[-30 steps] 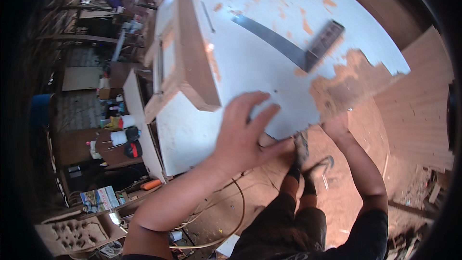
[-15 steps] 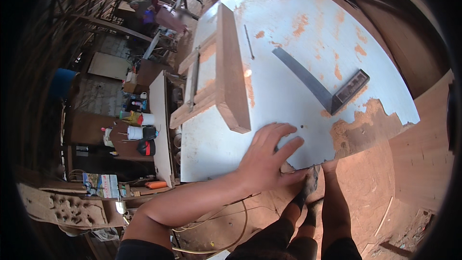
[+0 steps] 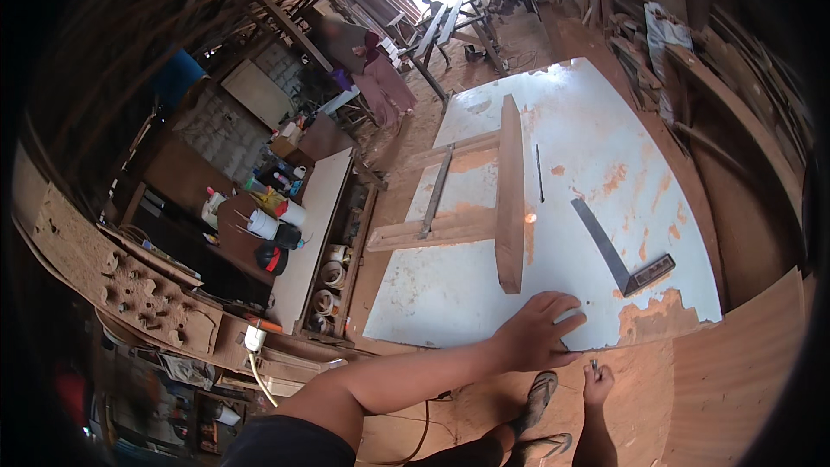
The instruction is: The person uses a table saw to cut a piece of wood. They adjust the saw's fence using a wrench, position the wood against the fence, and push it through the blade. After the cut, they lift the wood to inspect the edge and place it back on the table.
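Observation:
My left hand (image 3: 540,329) rests with spread fingers on the near edge of the white, worn board tabletop (image 3: 450,303). Just below that edge, to its right, my right hand (image 3: 598,385) is closed on a small metal object (image 3: 594,365), too small to name exactly. Above my left hand lies a wooden frame (image 3: 510,199) of several pieces, with a metal bar (image 3: 435,195) across two of them. Right of the frame are a thin dark rod (image 3: 539,173) and a metal square with a dark handle (image 3: 648,273).
A side shelf (image 3: 311,233) with containers (image 3: 263,225) is on the left, near a co-worker (image 3: 354,60). Stacked planks (image 3: 726,112) line the right; a plywood sheet (image 3: 735,363) stands lower right. Trestles (image 3: 445,35) are beyond. A hose (image 3: 259,372) hangs by the lower-left ledge.
My view has tilted up and widened, showing more of the shed. My right hand has dropped from the board's edge and now shows below it. My left hand stays at the edge.

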A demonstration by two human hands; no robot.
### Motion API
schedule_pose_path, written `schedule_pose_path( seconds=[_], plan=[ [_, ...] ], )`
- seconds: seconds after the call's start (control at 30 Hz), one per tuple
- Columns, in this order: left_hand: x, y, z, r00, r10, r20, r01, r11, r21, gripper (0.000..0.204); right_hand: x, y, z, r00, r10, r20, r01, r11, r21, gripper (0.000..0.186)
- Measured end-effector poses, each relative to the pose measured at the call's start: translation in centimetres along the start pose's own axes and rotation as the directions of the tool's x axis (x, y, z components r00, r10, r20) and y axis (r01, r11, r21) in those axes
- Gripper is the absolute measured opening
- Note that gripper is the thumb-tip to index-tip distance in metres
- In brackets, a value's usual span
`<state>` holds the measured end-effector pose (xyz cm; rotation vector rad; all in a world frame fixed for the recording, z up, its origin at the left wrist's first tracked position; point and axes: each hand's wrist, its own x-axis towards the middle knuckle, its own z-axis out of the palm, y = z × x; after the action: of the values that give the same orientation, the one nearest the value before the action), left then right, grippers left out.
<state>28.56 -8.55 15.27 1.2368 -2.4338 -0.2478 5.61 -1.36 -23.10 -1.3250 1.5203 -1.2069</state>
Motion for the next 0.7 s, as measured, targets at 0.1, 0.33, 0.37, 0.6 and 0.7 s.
schedule_pose_path(
  seconds=[0.1, 0.33, 0.37, 0.6, 0.7],
  plan=[
    [-0.9, 0.0, -0.5, 1.000, 0.001, -0.022, -0.002, 0.999, -0.043, 0.063, -3.1, -2.9, -1.9, 0.968, 0.150, -0.200, -0.132, 0.986, 0.097, 0.046],
    [0.1, -0.5, -0.4, 0.994, 0.049, -0.095, -0.060, 0.992, -0.111, 0.062, 2.7, -10.2, -15.1, 0.757, 0.268, -0.597, -0.141, 0.958, 0.250, 0.053],
    [0.0, -0.1, -1.4, 0.988, 0.045, -0.147, -0.063, 0.990, -0.124, 0.054, 5.2, -14.0, -16.6, 0.767, 0.254, -0.589, -0.115, 0.958, 0.262, 0.055],
    [-7.2, -4.5, -4.7, 0.781, -0.313, -0.540, 0.270, 0.949, -0.160, 0.034, 16.3, -30.8, -22.4, 0.925, 0.183, -0.332, -0.279, 0.922, -0.270, 0.074],
    [-11.9, -10.5, -8.1, 0.542, -0.668, -0.510, 0.733, 0.673, -0.103, 0.038, 16.2, -31.3, -22.9, 0.941, 0.172, -0.291, -0.299, 0.826, -0.478, 0.069]
  ],
)
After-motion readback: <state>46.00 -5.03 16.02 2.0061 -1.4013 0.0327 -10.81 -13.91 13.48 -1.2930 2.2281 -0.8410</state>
